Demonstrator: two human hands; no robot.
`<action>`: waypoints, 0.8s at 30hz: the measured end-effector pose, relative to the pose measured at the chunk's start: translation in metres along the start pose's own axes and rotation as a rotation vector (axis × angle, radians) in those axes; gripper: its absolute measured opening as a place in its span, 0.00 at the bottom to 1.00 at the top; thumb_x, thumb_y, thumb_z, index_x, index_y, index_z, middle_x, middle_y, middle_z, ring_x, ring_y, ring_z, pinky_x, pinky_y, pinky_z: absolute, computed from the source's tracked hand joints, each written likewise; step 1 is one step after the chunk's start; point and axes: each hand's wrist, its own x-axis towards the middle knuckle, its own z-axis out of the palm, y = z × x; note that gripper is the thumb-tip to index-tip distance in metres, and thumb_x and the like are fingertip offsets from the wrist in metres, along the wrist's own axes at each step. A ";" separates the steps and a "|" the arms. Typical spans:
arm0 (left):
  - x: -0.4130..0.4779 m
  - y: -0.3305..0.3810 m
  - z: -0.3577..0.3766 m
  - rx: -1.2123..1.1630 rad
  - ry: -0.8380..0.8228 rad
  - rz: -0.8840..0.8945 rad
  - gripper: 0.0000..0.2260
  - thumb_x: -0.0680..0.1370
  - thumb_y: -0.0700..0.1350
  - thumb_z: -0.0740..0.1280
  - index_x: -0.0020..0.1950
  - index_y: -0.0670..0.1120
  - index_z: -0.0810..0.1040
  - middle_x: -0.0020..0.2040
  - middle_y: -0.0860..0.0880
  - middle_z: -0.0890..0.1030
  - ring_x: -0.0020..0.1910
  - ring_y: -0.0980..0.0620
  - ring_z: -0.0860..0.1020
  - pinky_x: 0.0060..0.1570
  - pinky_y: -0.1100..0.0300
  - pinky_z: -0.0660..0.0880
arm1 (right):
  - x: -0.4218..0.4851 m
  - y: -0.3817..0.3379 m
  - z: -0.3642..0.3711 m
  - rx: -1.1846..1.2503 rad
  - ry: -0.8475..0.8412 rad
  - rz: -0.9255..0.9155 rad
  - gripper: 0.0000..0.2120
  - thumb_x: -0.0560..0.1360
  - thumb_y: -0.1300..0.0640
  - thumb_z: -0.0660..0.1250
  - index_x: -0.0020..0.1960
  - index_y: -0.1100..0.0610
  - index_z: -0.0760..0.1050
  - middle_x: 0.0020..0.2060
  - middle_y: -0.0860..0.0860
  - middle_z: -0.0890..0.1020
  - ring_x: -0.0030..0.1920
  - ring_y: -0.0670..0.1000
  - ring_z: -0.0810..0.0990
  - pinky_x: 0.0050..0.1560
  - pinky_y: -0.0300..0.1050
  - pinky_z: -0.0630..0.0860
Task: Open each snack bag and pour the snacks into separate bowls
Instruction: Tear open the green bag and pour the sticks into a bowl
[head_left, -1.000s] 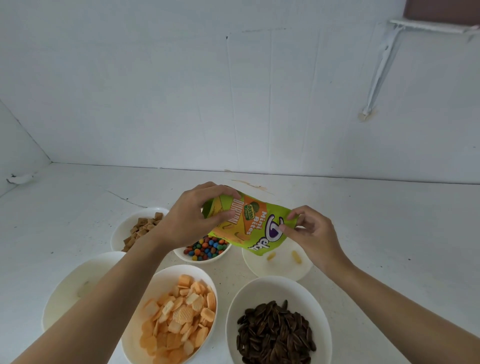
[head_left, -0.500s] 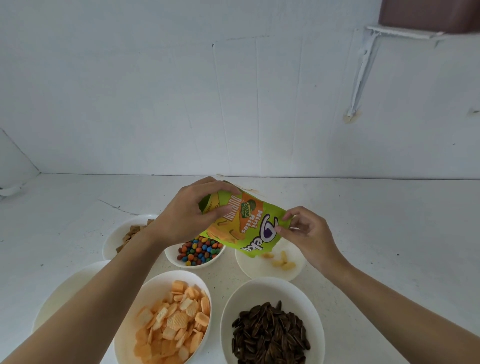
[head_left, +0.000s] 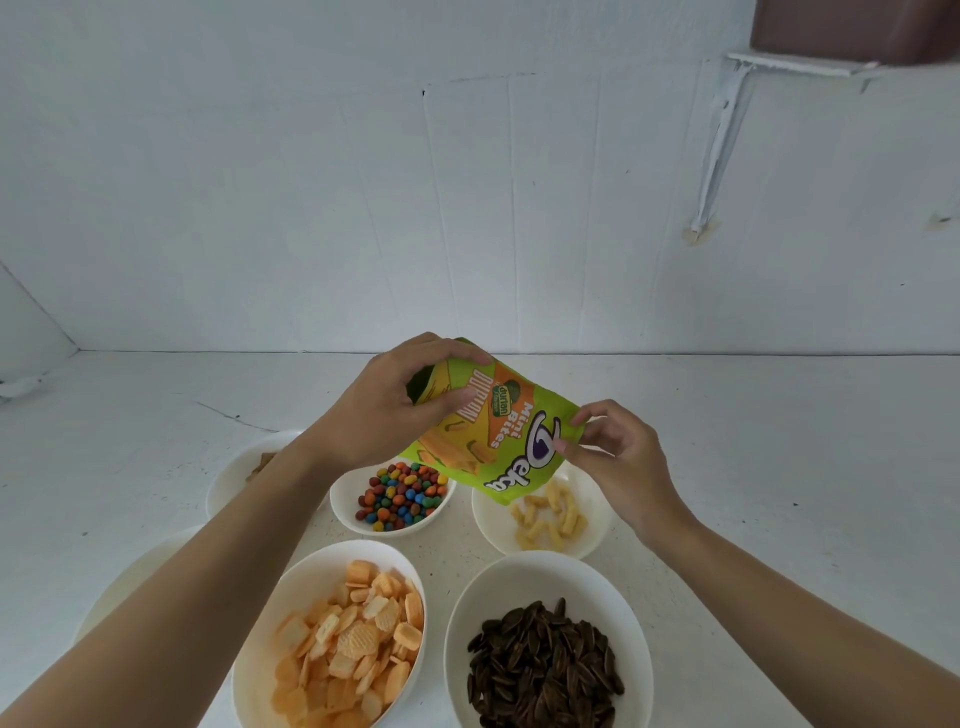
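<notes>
A green and orange snack bag (head_left: 493, 431) hangs tipped mouth-down over a small white bowl (head_left: 493, 525) that holds several pale yellow wafer pieces (head_left: 548, 517). My left hand (head_left: 384, 410) grips the bag's upper end, thumb across its front. My right hand (head_left: 613, 457) pinches the bag's right edge near the opening. Beside that bowl sits a small bowl of coloured candies (head_left: 397, 496).
Nearer me stand a bowl of orange crackers (head_left: 337, 639) and a bowl of dark sunflower seeds (head_left: 545, 665). A bowl of brown squares (head_left: 244, 473) is half hidden behind my left forearm, and a white bowl (head_left: 135, 577) sits at left. The white wall rises behind the counter.
More wafer pieces have dropped from the bag into the small bowl. Both hands keep their hold on the tilted bag, and the view has shifted a little.
</notes>
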 end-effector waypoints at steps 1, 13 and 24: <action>0.001 0.000 0.000 -0.007 0.005 -0.001 0.12 0.81 0.45 0.68 0.64 0.56 0.79 0.59 0.54 0.77 0.60 0.55 0.78 0.52 0.52 0.82 | 0.000 -0.001 0.000 0.004 0.005 -0.001 0.10 0.71 0.63 0.77 0.47 0.59 0.77 0.37 0.53 0.85 0.39 0.45 0.85 0.37 0.32 0.76; 0.013 0.007 0.003 0.015 0.022 0.033 0.12 0.82 0.44 0.67 0.65 0.54 0.79 0.61 0.54 0.78 0.60 0.58 0.78 0.53 0.57 0.82 | -0.002 0.000 -0.002 -0.035 0.051 0.008 0.11 0.71 0.63 0.77 0.46 0.58 0.75 0.38 0.54 0.84 0.39 0.45 0.84 0.38 0.36 0.79; 0.018 0.017 0.003 0.110 0.026 0.095 0.10 0.80 0.46 0.70 0.61 0.53 0.81 0.57 0.53 0.79 0.57 0.55 0.79 0.49 0.55 0.82 | -0.006 0.003 -0.001 -0.053 0.057 0.018 0.12 0.70 0.63 0.78 0.46 0.61 0.75 0.38 0.52 0.85 0.40 0.45 0.85 0.37 0.36 0.79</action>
